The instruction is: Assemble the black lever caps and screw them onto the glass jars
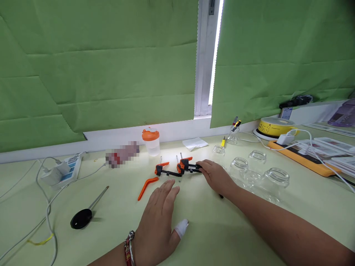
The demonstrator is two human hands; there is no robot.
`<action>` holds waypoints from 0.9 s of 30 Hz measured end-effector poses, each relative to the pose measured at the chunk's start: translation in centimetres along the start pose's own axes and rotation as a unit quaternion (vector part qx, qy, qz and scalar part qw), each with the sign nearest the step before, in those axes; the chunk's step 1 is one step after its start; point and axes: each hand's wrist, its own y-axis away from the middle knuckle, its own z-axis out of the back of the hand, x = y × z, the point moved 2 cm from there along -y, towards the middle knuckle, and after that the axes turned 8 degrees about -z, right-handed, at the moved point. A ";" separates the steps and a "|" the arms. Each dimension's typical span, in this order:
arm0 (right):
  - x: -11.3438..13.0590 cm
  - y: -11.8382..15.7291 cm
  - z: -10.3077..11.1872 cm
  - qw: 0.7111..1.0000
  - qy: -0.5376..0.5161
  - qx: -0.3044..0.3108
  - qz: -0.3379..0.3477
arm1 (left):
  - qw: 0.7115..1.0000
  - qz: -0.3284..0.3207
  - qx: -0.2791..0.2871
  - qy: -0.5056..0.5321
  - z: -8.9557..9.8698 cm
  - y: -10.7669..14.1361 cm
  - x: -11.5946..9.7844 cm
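My left hand (161, 218) hovers over or rests on the pale green table, fingers stretched out, with white tape round the thumb and nothing held. Just beyond its fingertips lies a small black and orange clamp (168, 172). To the right, my right hand (215, 175) has its fingers closed on the black end of another black and orange clamp (187, 166); a further clamp seems to lie against it. An orange handle (146, 187) lies loose left of my left hand. A tiny dark piece (179, 181) sits between the hands.
Several clear glass jars (239, 164) stand right of my right hand. A black-handled metal tool (83, 218), cables and a power strip (73, 170) are at left. Behind are an orange-lidded cup (151, 142) and white paper (195, 143); an orange organizer (305, 157) is at right.
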 end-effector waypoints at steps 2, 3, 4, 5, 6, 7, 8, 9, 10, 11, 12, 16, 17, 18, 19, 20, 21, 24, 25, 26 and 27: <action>-0.9 -0.4 -0.5 0.999 -0.018 0.001 -0.026 | 1.000 -0.001 0.002 0.006 0.0 0.0 0.0; -1.3 -0.6 -0.7 0.999 -0.021 0.001 -0.034 | 1.000 -0.001 0.003 0.010 0.0 0.0 0.0; -1.6 -0.7 -1.0 0.999 -0.022 0.003 -0.039 | 1.000 -0.002 0.005 0.013 0.0 0.0 0.0; -1.8 -0.7 -1.2 0.999 -0.022 0.006 -0.043 | 1.000 -0.001 0.006 0.017 0.0 0.0 0.0; -2.0 -0.8 -1.4 0.999 -0.022 0.009 -0.045 | 1.000 -0.001 0.007 0.021 0.0 0.0 0.0; -2.2 -0.9 -1.6 0.999 -0.022 0.014 -0.047 | 1.000 0.000 0.008 0.024 0.0 0.0 0.0; -2.4 -0.9 -1.8 0.998 -0.022 0.020 -0.049 | 1.000 0.001 0.008 0.025 0.0 0.0 -0.1; -2.5 -1.0 -2.1 0.998 -0.023 0.025 -0.050 | 1.000 0.001 0.008 0.027 0.0 0.0 -0.1; -2.7 -1.0 -2.3 0.998 -0.023 0.031 -0.052 | 1.000 0.001 0.008 0.027 0.1 0.0 -0.1; -2.8 -1.1 -2.5 0.998 -0.023 0.036 -0.053 | 1.000 0.001 0.009 0.026 0.1 0.0 -0.1; -2.9 -1.1 -2.6 0.997 -0.023 0.042 -0.054 | 1.000 0.001 0.010 0.026 0.1 0.0 -0.1; -3.2 -1.2 -3.2 0.996 -0.018 0.058 -0.058 | 0.999 0.005 0.022 0.023 0.0 0.0 -0.1; -3.3 -1.1 -3.3 0.996 -0.016 0.059 -0.059 | 0.999 0.006 0.025 0.022 0.0 0.0 -0.1; -3.3 -1.1 -3.3 0.996 -0.013 0.061 -0.060 | 0.999 0.005 0.027 0.022 0.0 0.0 -0.1; -3.4 -1.1 -3.4 0.996 -0.010 0.062 -0.060 | 0.999 0.004 0.029 0.022 0.0 0.1 -0.1; -3.4 -1.1 -3.4 0.996 -0.007 0.064 -0.061 | 0.999 0.003 0.030 0.021 0.0 0.1 -0.1; -3.4 -1.1 -3.4 0.996 -0.004 0.067 -0.061 | 0.999 0.003 0.030 0.020 0.0 0.2 -0.1; -3.5 -1.1 -3.4 0.995 0.001 0.078 -0.059 | 0.999 0.001 0.028 0.018 0.0 0.1 -0.1; -3.5 -1.2 -3.4 0.995 0.002 0.081 -0.059 | 1.000 0.001 0.025 0.018 -0.1 0.1 -0.1; -3.5 -1.1 -3.4 0.995 0.003 0.085 -0.057 | 0.999 -0.002 0.026 0.020 -0.1 0.1 -0.1; -3.5 -1.1 -3.4 0.995 0.004 0.087 -0.055 | 0.999 -0.001 0.028 0.021 -0.2 0.1 -0.1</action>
